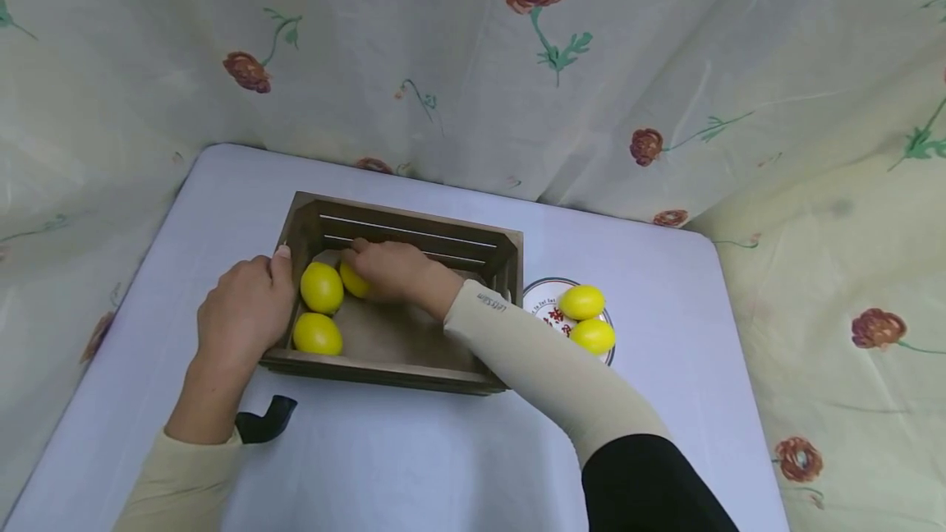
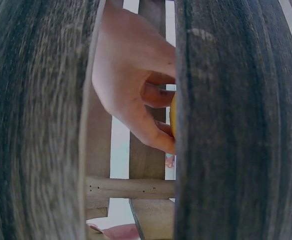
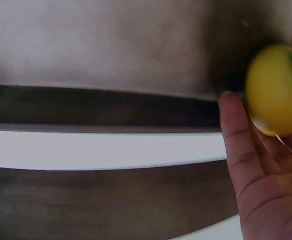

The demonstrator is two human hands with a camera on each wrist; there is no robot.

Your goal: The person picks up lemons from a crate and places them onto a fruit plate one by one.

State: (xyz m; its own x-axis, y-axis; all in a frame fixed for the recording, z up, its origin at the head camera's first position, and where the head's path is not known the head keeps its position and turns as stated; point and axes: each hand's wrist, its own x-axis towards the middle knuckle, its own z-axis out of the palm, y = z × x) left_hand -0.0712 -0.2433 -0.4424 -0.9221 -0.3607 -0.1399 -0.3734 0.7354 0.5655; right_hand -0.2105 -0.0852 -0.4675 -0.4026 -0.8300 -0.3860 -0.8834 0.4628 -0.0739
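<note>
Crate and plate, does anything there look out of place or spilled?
Nothing looks spilled or damaged. Two lemons crowd one side of the plate, which looks lopsided; three more are inside the crate, one in the right hand's grip.

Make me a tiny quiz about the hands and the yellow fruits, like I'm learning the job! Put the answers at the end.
1. How many yellow fruits are on the plate?

2. True or false: the right hand holds its fruit above the plate.

3. Which part of the crate is the left hand at?
a) the right end
b) the left end
c) the middle of the front

Key:
1. Two.
2. False; it holds that fruit inside the crate.
3. b
</note>
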